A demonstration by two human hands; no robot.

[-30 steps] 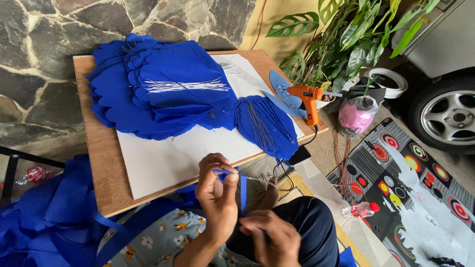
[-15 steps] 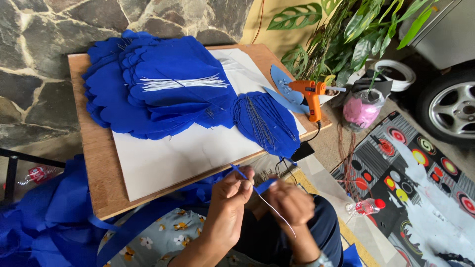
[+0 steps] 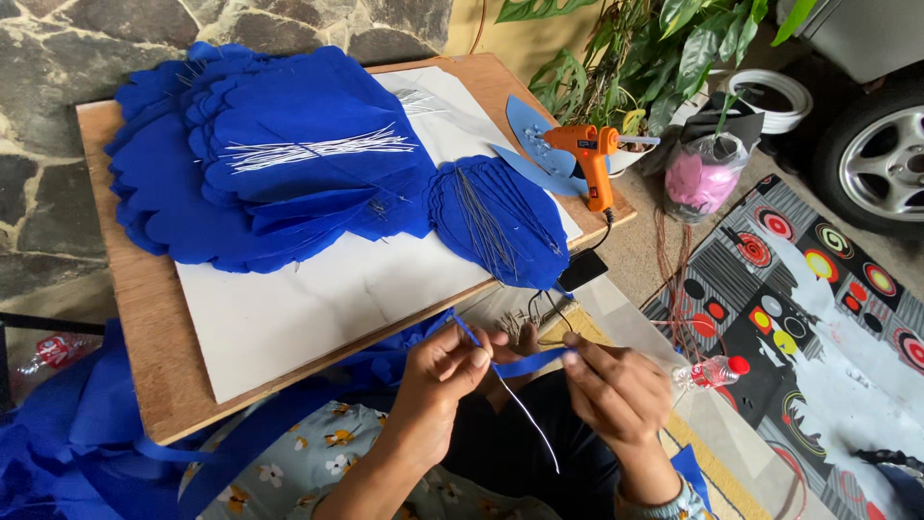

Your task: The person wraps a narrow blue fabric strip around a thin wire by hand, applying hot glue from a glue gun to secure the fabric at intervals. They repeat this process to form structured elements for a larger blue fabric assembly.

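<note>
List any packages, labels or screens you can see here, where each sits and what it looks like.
Plastic bottle: lying on the floor right of the right hand, clear, red cap.
Second bottle: far left, under the table edge, clear with red label.
Plastic bag: by the plants, clear, pink contents.

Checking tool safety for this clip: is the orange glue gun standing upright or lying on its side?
Upright, as far as can be seen: the orange glue gun stands on the board, handle down, nozzle pointing sideways.

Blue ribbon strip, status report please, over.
Left hand and right hand both pinch thin blue ribbon strip. Thin white wire hangs below it. Nothing between hands; wooden board edge just beyond.
</note>
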